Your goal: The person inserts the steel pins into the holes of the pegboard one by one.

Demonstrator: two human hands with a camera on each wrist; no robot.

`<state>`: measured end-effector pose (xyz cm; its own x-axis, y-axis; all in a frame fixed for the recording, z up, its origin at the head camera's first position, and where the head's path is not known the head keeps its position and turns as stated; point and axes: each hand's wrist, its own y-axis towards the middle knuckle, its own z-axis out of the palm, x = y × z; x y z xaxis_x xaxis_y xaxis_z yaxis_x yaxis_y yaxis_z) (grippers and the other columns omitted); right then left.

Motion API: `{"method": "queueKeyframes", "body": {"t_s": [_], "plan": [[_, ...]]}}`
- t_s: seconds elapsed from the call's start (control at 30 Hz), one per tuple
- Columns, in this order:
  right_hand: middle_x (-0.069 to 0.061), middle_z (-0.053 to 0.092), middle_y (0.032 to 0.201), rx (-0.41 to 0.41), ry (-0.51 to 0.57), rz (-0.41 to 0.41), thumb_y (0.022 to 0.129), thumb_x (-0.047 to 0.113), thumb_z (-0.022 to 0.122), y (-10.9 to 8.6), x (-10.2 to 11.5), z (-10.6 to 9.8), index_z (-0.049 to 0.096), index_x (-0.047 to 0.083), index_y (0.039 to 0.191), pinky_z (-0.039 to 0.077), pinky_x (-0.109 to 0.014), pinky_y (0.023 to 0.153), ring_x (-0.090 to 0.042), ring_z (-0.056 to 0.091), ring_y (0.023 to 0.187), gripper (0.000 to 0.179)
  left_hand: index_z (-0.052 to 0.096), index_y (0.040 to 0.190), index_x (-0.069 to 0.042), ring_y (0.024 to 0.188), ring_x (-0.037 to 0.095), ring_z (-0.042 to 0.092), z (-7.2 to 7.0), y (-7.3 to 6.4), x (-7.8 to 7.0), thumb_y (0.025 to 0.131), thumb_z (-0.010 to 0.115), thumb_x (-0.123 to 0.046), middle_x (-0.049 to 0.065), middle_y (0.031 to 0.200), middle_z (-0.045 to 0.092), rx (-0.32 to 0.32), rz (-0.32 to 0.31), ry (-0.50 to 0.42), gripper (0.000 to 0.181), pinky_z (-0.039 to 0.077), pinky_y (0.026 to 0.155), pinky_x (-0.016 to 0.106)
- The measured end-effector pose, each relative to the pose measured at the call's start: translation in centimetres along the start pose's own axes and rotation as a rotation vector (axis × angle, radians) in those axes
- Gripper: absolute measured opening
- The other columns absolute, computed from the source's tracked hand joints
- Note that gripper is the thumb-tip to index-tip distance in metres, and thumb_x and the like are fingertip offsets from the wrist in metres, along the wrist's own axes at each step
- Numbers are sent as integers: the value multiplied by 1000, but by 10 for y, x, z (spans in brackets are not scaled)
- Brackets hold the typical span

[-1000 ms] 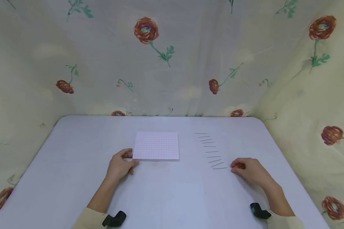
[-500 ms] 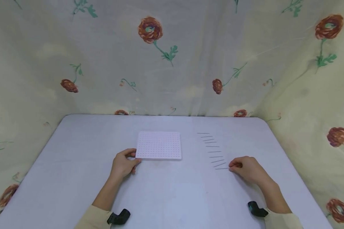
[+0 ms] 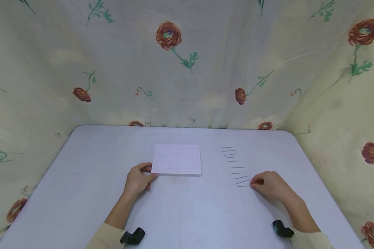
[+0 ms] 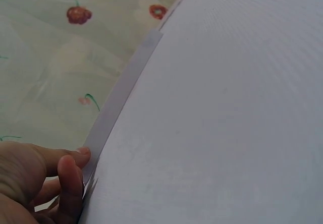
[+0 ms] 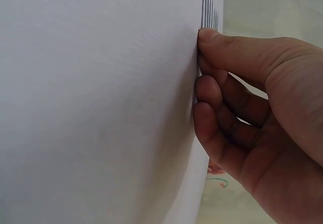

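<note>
A white board with rows of small holes lies on the table. My left hand holds its near left corner, thumb at the front edge and fingers at the left side. In the left wrist view, the fingertips rest against the board's pale edge. To the right, several thin dark rods lie in a slanting column. My right hand pinches the right end of the nearest rod between thumb and forefinger, with the rod still lying flat. In the right wrist view, rods extend beyond the thumb tip.
The white table has its far edge by a flowered cloth that hangs behind and at both sides. Black wrist cameras sit at both sleeves. A stretch of tabletop separates the board from the rods.
My right hand has moved slightly left, closing a small gap to the nearest rod, and now pinches its end. The left hand stays at the board's corner. The head view has shifted a little.
</note>
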<state>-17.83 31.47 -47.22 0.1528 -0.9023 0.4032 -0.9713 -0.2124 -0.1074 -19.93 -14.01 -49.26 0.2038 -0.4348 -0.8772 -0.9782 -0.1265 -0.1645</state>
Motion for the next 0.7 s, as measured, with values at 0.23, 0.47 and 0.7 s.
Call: {"method": "queueKeyframes", "body": {"t_s": [0.23, 0.47, 0.7], "plan": [[6, 64, 72, 83, -36, -64, 87, 11, 73, 7, 7, -6, 73, 13, 81, 43, -25, 64, -9, 52, 70, 7, 62, 134, -2, 48, 8, 56, 0, -1, 4, 86, 78, -6, 14, 111, 65, 1, -18, 8, 52, 47, 46, 18], [8, 47, 61, 147, -137, -148, 81, 7, 68, 14, 13, -7, 62, 15, 69, 34, -25, 59, -10, 42, 62, 15, 62, 134, -1, 48, 8, 56, 1, 1, 5, 86, 78, -5, 15, 110, 66, -3, 4, 12, 51, 47, 46, 18], [7, 44, 63, 158, -103, -134, 80, 7, 64, 13, 12, -8, 54, 16, 71, 32, -23, 57, -9, 42, 60, 16, 61, 135, 0, 47, 8, 56, 0, 2, 5, 87, 77, -6, 15, 111, 66, 6, 16, 14, 51, 46, 46, 19]]}}
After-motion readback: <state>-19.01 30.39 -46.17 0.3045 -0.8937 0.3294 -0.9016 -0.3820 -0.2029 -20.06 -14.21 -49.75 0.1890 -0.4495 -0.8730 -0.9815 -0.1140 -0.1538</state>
